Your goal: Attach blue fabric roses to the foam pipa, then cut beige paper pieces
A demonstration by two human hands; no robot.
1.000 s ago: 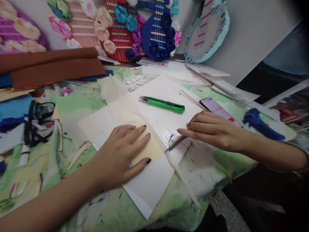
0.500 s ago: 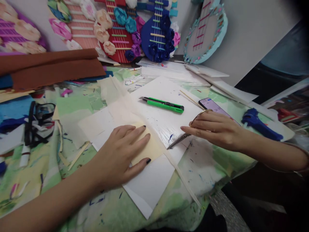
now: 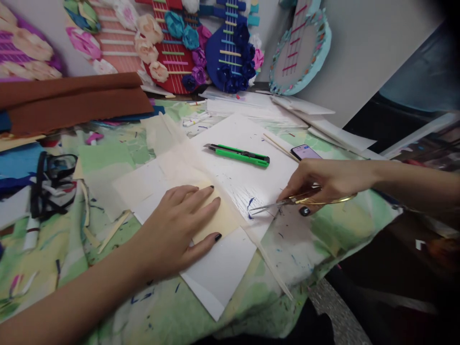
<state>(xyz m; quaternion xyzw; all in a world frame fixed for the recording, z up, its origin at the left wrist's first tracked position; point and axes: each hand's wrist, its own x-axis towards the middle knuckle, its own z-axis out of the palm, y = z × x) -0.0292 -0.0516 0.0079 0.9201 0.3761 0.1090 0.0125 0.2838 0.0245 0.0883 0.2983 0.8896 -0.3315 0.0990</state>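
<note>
My left hand (image 3: pixel 176 225) lies flat with its fingers spread on a cream sheet (image 3: pixel 221 221) that rests on white paper (image 3: pixel 219 270). My right hand (image 3: pixel 325 181) grips gold-handled scissors (image 3: pixel 287 203), whose blades point left, just above the white sheet's right edge, tips near a blue paint mark. A green utility knife (image 3: pixel 239 154) lies on the white sheet (image 3: pixel 247 177) beyond both hands. A phone (image 3: pixel 304 152) with a lit screen sits just behind my right hand.
Brown felt (image 3: pixel 72 98) is folded at the back left. Decorated guitar-shaped craft pieces (image 3: pixel 201 45) lean on the wall. A black strap bundle (image 3: pixel 53 179) lies at left. White foam boards (image 3: pixel 316 117) are stacked at back right. The table edge (image 3: pixel 294 292) is close at lower right.
My right hand has lifted the scissors off the table into a proper grip and shifted slightly right. The left hand has stayed pressed on the cream sheet.
</note>
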